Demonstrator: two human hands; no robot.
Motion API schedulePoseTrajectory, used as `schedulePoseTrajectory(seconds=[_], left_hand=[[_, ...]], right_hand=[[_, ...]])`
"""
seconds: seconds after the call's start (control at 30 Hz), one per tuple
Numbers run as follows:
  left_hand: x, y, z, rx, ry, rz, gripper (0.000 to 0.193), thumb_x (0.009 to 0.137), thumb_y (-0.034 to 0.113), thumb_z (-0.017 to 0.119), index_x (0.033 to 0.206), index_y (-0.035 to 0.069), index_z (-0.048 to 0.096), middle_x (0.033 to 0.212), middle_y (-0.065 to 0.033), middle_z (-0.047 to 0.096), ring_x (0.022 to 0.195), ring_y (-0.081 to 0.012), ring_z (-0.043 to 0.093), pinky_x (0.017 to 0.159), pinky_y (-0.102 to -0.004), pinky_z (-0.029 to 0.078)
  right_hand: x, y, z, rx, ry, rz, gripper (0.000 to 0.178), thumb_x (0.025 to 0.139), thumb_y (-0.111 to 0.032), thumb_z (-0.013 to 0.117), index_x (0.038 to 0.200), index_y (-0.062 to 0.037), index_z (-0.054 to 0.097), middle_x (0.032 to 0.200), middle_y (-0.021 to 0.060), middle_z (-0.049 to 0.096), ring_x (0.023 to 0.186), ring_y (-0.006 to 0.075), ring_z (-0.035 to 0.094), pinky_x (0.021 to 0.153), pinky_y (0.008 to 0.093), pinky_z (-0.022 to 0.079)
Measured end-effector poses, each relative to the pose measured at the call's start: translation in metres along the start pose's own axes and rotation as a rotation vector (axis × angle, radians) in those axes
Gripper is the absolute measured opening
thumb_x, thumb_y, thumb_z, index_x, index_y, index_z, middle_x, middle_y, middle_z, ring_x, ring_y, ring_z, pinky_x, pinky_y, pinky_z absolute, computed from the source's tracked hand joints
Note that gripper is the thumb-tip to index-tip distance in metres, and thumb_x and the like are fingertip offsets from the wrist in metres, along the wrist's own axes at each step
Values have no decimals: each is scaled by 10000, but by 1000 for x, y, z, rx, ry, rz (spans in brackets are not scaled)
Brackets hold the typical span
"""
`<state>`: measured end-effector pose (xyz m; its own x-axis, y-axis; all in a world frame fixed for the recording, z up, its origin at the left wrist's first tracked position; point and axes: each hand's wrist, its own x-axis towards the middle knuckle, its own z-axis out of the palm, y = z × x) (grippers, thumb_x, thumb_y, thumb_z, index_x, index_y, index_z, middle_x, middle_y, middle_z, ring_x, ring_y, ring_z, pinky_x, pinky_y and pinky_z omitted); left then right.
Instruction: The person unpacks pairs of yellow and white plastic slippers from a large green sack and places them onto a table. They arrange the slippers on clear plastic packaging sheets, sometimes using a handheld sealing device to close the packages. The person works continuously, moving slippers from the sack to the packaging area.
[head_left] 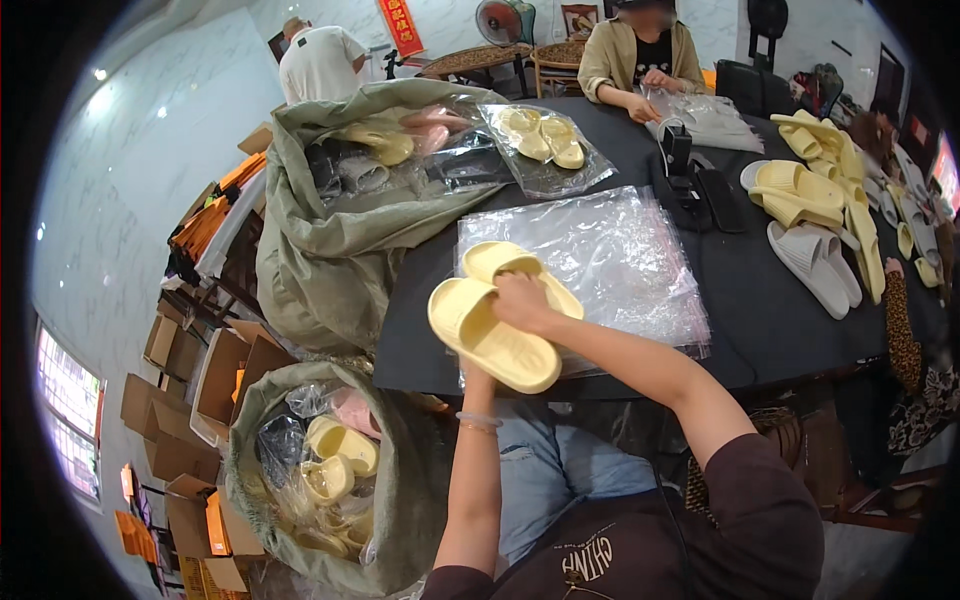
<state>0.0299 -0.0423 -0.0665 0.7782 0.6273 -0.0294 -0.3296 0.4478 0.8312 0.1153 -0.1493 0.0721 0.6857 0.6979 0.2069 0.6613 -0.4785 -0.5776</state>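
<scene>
A pair of pale yellow slide slippers [490, 335] is held up over the near edge of the black-covered table. My right hand [522, 303] is closed on the pair, its fingers between the two straps. Just below the nearer slipper is my left hand [477, 378], at its underside; the slipper hides its fingers. Beneath the slippers lies a stack of clear plastic bags [600, 260], flat on the table. Beyond the stack, another yellow pair [541, 136] sits inside a clear bag.
A large green sack [330, 240] of bagged slippers leans at the table's left; a second sack [245, 470] stands below it. Loose yellow slippers [795, 190] and grey slippers [805, 262] lie at right, near a black device [680, 165]. A co-worker [645, 60] handles plastic bags across the table.
</scene>
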Motion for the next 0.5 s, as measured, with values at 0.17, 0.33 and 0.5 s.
schedulePoseTrajectory(seconds=[0.17, 0.33, 0.5], left_hand=[[-29, 49, 58, 1936, -90, 644, 628, 898, 457, 484, 1372, 53, 407, 1436, -235, 352, 1346, -356, 322, 1085, -480, 271], [-31, 55, 73, 1859, -27, 412, 701, 875, 544, 464, 1404, 89, 402, 1484, -285, 224, 1407, -379, 174, 1118, -485, 173], [-38, 62, 77, 1836, -49, 400, 918, 773, 705, 512, 1423, 73, 368, 1483, -301, 204, 1409, -380, 169, 1119, -492, 164]], right_hand=[[-17, 57, -13, -40, 137, 49, 277, 833, -188, 523, 1005, 7, 620, 1110, 187, 604, 1096, 343, 522, 970, 467, 345], [-19, 86, -48, -152, 96, 176, 256, 839, -143, 529, 1031, 6, 611, 1096, 183, 609, 1049, 342, 550, 933, 456, 395], [-12, 136, -86, -238, 189, 263, 271, 844, -200, 551, 1033, -22, 629, 1075, 156, 641, 1047, 325, 575, 922, 466, 410]])
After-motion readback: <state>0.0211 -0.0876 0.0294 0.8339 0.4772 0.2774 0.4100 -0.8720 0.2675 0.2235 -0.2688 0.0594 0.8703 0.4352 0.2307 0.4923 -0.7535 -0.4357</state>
